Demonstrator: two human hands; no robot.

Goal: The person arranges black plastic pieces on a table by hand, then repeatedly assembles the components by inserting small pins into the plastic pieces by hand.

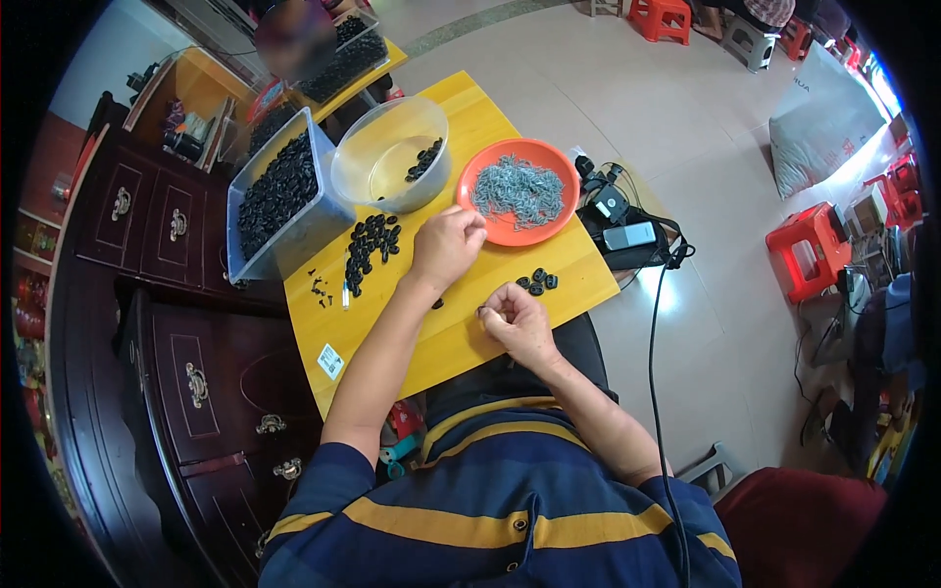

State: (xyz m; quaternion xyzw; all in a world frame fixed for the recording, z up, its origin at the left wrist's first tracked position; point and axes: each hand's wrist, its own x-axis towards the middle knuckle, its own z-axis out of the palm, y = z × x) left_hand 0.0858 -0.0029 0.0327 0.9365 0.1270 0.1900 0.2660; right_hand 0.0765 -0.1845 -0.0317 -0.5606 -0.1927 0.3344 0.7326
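My left hand (449, 245) is closed above the yellow table, its fingertips pinched by the near rim of an orange plate (514, 238). Small silvery metal pieces (520, 191), thin like screws or pins, are heaped on that plate. What the left fingertips hold, if anything, is too small to make out. Nearer to me, my right hand (521, 323) is closed, with a small dark piece at its fingertips. Several round black plastic parts (536, 282) lie just beyond it. Left of my left hand spreads a larger group of black parts (371, 245).
A clear bin (323, 162) full of black parts stands at the table's left, beside a round clear tub (358, 162) holding a few. Tiny dark screws (321, 289) lie near the left edge. A black cable (655, 363) hangs at right. Dark drawers (211, 372) flank the left side.
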